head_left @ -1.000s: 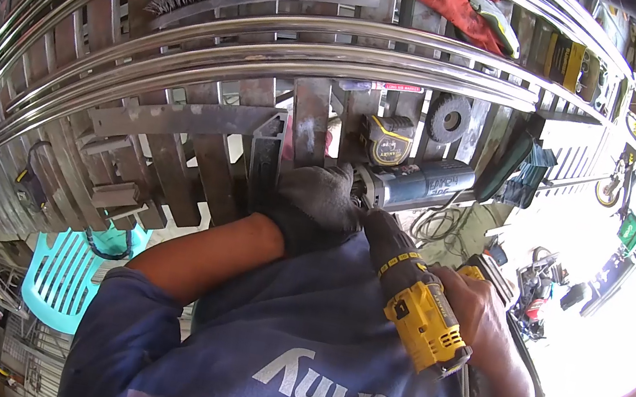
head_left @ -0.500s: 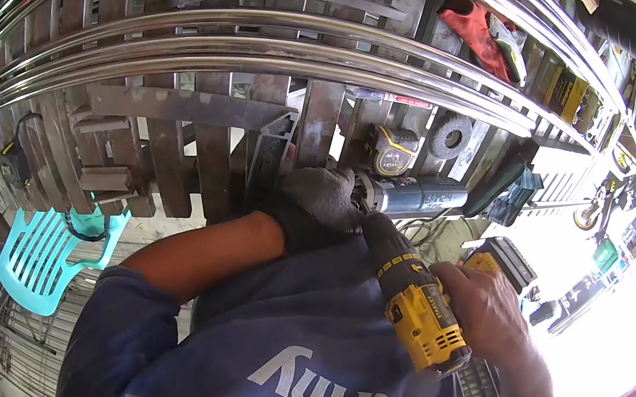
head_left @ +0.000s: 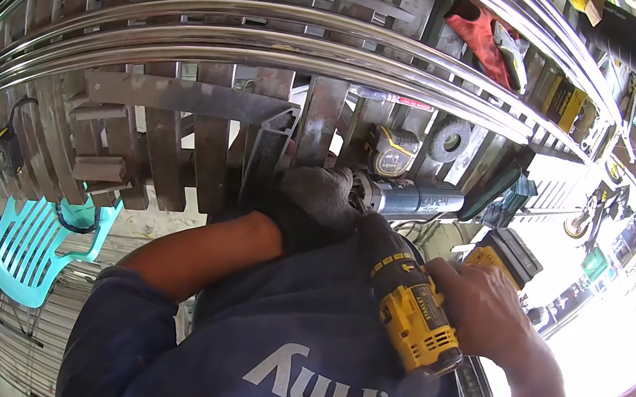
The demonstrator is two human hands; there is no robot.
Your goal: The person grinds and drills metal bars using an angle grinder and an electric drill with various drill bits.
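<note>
Both hands [head_left: 318,197] stay put, the right [head_left: 479,305] still gripping the drill [head_left: 416,318]

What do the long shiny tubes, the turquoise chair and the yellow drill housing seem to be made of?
Tubes: polished metal, perhaps steel; mirror-like streaks show it.
Chair: probably moulded plastic, given its even colour and slots.
Drill housing: likely hard plastic, with moulded vents.

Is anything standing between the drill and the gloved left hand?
Nothing visible does. The drill, held in the right hand, has its front end close by the left hand; the grinder lies beyond. Contact is unclear.
</note>
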